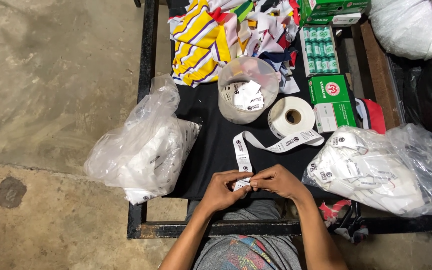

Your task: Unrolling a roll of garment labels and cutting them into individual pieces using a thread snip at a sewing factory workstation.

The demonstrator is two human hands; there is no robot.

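A white printed label ribbon (256, 144) runs from a roll (292, 116) across the black table top (211, 145) down to my hands. My left hand (222, 190) and my right hand (276, 181) meet at the table's near edge, both pinching the ribbon's free end (241, 184) between fingertips. The end looks folded or bent between my fingers. A clear plastic tub (247, 90) with loose cut labels stands just behind the ribbon.
Clear plastic bags of white labels lie at the left (146, 145) and right (381, 170). Colourful fabric pieces (216, 35) pile at the back. Green boxes (332, 102) and a tray of green thread spools (319, 49) sit at the right. Concrete floor lies left.
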